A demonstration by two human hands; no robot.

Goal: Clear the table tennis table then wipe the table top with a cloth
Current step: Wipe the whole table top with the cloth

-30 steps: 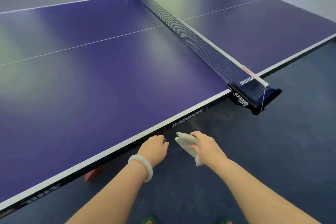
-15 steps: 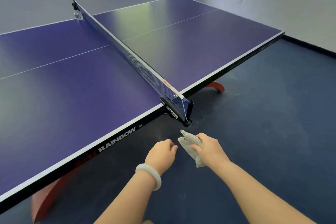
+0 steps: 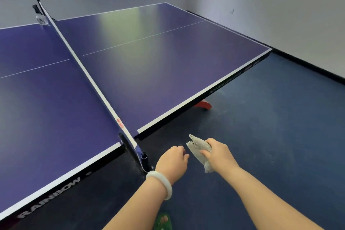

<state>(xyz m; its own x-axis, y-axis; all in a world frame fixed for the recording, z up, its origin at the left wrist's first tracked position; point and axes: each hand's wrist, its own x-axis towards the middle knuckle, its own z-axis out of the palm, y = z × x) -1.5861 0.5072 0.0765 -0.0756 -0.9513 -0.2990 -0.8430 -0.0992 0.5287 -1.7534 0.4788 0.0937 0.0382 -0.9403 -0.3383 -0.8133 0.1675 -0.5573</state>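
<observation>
Now the right hand (image 3: pixel 218 155) grips the gray cloth (image 3: pixel 198 147) tight, just off the desk (image 3: pixel 168 65) edge near the net (image 3: pixel 84 70); the left hand (image 3: pixel 172 160) is curled, nothing seen in it. I think wiping is the step, so the cloth must go flat on the top. A small clear bottle (image 3: pixel 42 19) stands by the far post (image 3: pixel 38 3), its inside too small to see.

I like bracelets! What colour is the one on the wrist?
The bracelet is white, head view.
</observation>
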